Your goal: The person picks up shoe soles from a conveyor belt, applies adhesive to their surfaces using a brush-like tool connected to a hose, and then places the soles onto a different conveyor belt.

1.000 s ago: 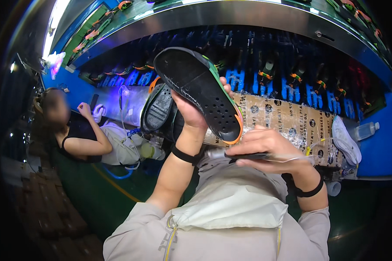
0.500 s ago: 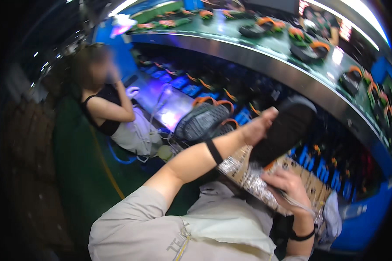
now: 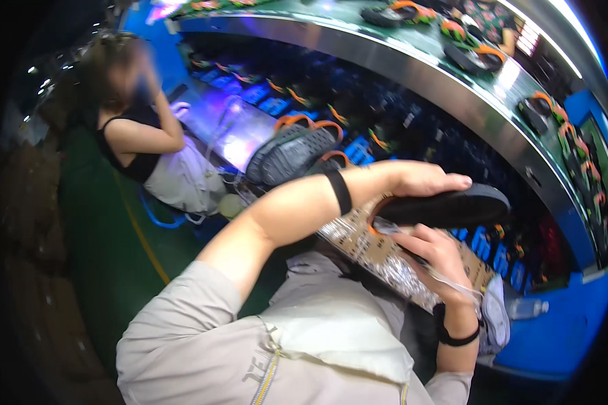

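Observation:
A black-soled sandal [image 3: 446, 208] with orange edging at its near-left end is held out in front of me, tilted on its side. Along its upper edge lies my left hand [image 3: 422, 179], gripping it with the thumb stretched over the sole. My right hand [image 3: 434, 255] is closed around a slim dark tool [image 3: 412, 254], partly hidden by the fingers, with a pale cord [image 3: 452, 283] running back past the wrist. The fingertips are close to the orange-edged end, where something pale and shiny shows; I cannot tell whether the tool touches the sandal.
Below my hands stands a taped cardboard box [image 3: 365, 251]. Several dark sandals [image 3: 290, 156] are stacked left of it. A conveyor belt [image 3: 344, 15] carrying sandals curves behind, over its metal edge. A co-worker [image 3: 142, 131] sits at left. A clear bottle [image 3: 528, 308] lies at right.
The sandal has swung from a steep slant to nearly level, and my left hand has turned over its upper edge. My right hand stays by its near end. The whole view has shifted slightly.

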### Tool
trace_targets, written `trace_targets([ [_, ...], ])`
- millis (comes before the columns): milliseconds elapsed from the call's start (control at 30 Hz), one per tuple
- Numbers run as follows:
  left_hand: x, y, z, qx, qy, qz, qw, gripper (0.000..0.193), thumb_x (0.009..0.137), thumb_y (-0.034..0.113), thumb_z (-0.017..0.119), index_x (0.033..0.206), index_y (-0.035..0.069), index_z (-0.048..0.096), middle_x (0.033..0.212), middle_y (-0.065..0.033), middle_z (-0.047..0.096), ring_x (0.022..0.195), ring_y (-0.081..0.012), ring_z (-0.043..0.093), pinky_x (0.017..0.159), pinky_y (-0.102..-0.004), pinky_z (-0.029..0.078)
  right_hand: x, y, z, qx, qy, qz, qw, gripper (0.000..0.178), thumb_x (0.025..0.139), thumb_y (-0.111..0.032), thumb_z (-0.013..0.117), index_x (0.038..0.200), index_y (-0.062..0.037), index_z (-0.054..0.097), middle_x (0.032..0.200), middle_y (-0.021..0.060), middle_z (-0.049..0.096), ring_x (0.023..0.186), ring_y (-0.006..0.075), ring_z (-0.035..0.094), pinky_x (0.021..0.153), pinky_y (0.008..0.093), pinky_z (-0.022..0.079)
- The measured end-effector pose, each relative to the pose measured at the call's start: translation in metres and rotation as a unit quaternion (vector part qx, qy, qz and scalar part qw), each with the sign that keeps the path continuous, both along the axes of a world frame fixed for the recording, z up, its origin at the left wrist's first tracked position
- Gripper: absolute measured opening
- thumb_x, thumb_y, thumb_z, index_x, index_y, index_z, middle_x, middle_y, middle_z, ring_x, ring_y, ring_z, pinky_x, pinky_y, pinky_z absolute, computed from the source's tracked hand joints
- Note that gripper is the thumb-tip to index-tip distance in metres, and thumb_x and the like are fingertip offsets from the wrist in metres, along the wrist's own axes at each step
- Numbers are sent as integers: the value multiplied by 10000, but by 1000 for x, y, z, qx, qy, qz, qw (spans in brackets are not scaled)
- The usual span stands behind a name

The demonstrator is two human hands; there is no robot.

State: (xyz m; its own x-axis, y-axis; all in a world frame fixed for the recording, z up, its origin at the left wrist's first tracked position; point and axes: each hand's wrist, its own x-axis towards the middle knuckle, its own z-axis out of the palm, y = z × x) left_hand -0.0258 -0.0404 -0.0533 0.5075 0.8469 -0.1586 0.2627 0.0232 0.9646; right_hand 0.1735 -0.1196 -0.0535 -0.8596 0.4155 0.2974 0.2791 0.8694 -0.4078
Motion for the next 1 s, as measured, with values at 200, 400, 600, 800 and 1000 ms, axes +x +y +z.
trace_targets([
  [200, 4, 7, -12, -43, 66, -26, 997, 847, 1060, 751, 478, 1238, -10, 806, 1191, -183, 786, 1065, -233, 723, 988, -380, 551, 8, 5, 5, 9, 7, -20, 1000, 359, 846, -65, 838, 1200, -102, 791, 919, 74, 671, 830, 301, 649, 774, 425, 500],
  [400, 1, 10, -19, -16, 129, 6, 991, 852, 1075, 750, 445, 1208, -9, 809, 1118, -139, 788, 981, -194, 724, 905, -365, 571, 15, 5, 4, -44, 16, 77, 996, 347, 849, -96, 857, 1191, -84, 797, 900, 73, 680, 844, 279, 660, 770, 409, 495],
  [600, -39, -2, -75, -80, -246, 164, 952, 814, 1124, 707, 339, 1487, 36, 624, 1317, -121, 734, 1156, -197, 710, 1046, -382, 564, 41, 4, -12, -120, 183, -85, 972, 297, 865, -13, 832, 1160, -36, 810, 869, 86, 731, 734, 197, 657, 672, 339, 522],
  [800, -69, -91, -145, -148, -533, 214, 805, 969, 1041, 845, 243, 1596, 101, 521, 1578, -143, 595, 1442, -355, 570, 1149, -615, 474, 75, -4, -69, -309, 372, -286, 827, 209, 933, -4, 765, 1138, 33, 779, 915, 13, 750, 755, 63, 618, 696, 218, 497],
  [1000, -69, -146, -218, -422, -590, 54, 686, 1118, 1008, 883, 176, 1685, 8, 338, 1545, -429, 482, 1359, -589, 580, 1038, -708, 548, 66, -7, -107, -374, 390, -318, 779, 174, 944, -15, 749, 1110, 27, 781, 891, -2, 718, 806, 57, 602, 723, 228, 474],
])
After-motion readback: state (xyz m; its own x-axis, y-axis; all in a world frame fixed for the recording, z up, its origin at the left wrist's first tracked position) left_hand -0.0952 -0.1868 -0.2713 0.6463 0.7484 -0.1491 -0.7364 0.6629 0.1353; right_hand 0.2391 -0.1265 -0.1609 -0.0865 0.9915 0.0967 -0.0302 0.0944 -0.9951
